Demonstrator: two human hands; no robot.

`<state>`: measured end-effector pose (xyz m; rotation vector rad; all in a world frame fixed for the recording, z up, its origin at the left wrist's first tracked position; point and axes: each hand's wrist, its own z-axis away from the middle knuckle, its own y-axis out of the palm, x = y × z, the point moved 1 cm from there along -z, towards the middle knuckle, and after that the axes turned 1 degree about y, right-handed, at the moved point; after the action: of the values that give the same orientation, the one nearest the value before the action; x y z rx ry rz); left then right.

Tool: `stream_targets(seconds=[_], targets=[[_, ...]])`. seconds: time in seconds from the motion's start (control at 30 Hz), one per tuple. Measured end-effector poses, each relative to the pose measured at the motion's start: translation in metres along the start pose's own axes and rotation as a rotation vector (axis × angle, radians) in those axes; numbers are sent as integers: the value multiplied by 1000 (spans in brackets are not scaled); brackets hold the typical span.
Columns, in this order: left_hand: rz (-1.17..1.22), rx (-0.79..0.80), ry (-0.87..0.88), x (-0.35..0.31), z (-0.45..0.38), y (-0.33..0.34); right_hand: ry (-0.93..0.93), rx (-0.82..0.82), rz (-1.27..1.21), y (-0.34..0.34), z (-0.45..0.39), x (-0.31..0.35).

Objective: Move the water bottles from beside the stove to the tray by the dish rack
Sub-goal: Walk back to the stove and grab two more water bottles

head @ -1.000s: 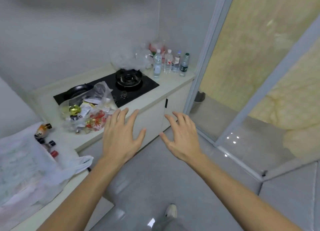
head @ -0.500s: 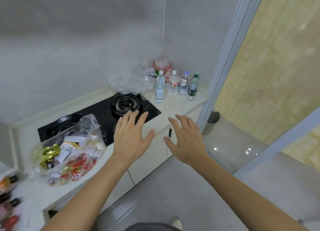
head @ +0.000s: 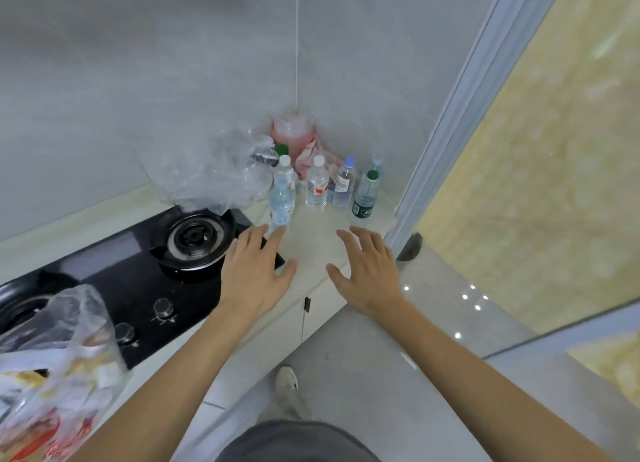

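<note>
Nothing moved yet. Four water bottles (head: 325,188) upright in the corner of the worktop (head: 311,240), just right of the gas stove (head: 166,264): a white-capped one (head: 282,195) nearest the burner (head: 194,240), a red-labelled one (head: 317,184), a blue-capped one (head: 344,186), and a green-capped one (head: 365,195) nearest the door frame (head: 446,122). Behind them, a pink container (head: 292,136) and crumpled clear plastic (head: 214,174). Left hand (head: 254,274) held over the stove's edge, fingers spread wide and empty, fingertips near the white-capped bottle but contact not certain. Right hand (head: 369,274) held out over the worktop edge, likewise spread and empty, short of the green-capped bottle. Tray and dish rack out of view. A bag of packets (head: 52,375) lying at the left. Probably the very start of the task: all four bottles left to grasp and carry across.
</note>
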<state>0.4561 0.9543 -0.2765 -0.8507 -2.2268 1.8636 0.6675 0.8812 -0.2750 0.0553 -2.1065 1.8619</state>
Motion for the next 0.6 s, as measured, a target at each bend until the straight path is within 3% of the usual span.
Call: stream_targets(seconds=[0.33, 0.6], targets=[[50, 137, -33, 26, -179, 58, 71, 142, 165, 8, -171, -78], [75, 226, -152, 48, -229, 97, 135, 176, 223, 26, -262, -126]])
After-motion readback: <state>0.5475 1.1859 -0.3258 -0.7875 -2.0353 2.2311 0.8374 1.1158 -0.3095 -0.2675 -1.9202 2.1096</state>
